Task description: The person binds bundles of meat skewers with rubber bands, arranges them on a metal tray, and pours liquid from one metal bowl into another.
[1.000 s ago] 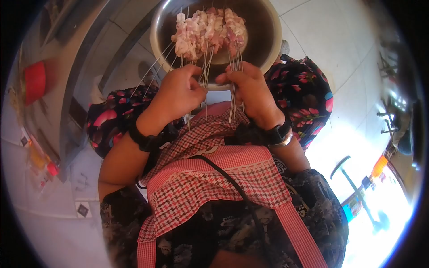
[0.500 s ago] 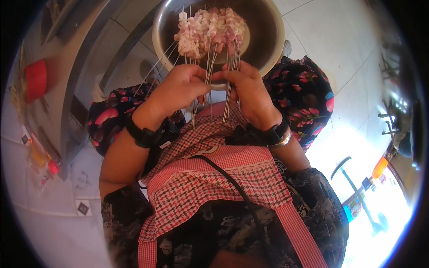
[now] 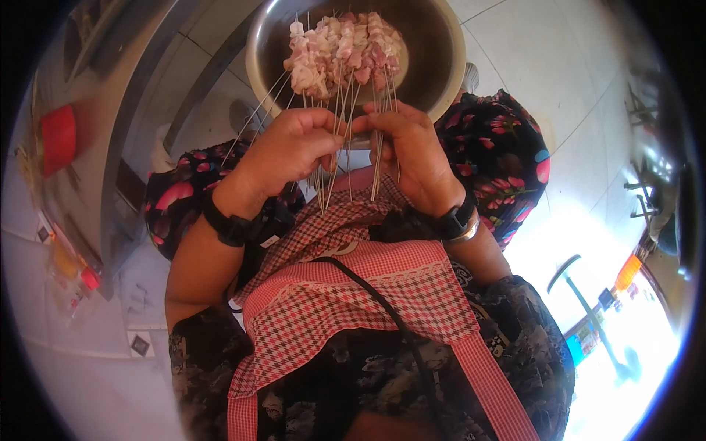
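Several metal skewers threaded with raw meat (image 3: pixel 346 51) rest in a large metal bowl (image 3: pixel 435 66), their bare ends pointing toward my body. My left hand (image 3: pixel 298 147) has its thumb and fingers closed round some skewer ends on the left. Beside it, my right hand (image 3: pixel 413 151) is closed on a bundle of skewer ends on the right. The fingertips of both hands are close together near the bowl's front rim. Two skewers slant out over the left rim, away from the main bunch.
My knees in flowered cloth flank the bowl, and a checked apron (image 3: pixel 360 287) covers my lap. A grey metal frame (image 3: pixel 121 140) and a red object (image 3: pixel 59 138) stand at the left. Pale floor tiles (image 3: pixel 529 44) show at the right.
My hands have come closer together, the left one moving slightly right. Some skewer ends between them have shifted and now cross at a slant.
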{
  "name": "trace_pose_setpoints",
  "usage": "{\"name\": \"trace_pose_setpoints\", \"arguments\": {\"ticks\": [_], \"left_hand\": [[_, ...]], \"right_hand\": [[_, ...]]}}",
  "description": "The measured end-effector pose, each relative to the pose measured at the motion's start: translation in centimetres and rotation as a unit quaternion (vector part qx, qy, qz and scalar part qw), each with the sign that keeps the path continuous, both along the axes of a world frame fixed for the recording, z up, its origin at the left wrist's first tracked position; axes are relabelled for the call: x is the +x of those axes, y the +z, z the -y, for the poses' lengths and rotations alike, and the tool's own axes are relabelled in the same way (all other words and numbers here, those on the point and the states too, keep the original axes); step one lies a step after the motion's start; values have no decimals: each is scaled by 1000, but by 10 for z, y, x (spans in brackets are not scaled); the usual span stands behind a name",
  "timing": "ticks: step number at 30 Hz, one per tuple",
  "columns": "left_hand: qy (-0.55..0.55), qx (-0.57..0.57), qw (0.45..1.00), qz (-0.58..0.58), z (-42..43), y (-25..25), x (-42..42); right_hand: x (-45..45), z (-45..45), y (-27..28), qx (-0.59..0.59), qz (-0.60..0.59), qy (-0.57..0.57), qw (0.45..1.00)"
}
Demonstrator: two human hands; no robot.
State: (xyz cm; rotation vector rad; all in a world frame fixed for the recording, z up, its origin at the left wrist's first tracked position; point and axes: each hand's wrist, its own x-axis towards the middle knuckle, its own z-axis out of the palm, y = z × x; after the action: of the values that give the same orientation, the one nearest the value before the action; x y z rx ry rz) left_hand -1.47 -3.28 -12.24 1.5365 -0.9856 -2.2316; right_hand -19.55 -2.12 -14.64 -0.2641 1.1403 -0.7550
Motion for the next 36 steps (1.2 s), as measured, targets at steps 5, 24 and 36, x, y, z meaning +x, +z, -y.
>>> {"name": "trace_pose_setpoints", "arguments": {"ticks": [5,24,36], "left_hand": [[-59,-152,986,27,-8,-9,-8],[-194,-485,790,322,-10,-19,3],[180,-652,724,136,-10,-15,-47]], "right_hand": [[6,1,-4,22,38,13,999],[-30,30,0,49,316,-18,947],[45,34,-40,33,358,-92,929]]}}
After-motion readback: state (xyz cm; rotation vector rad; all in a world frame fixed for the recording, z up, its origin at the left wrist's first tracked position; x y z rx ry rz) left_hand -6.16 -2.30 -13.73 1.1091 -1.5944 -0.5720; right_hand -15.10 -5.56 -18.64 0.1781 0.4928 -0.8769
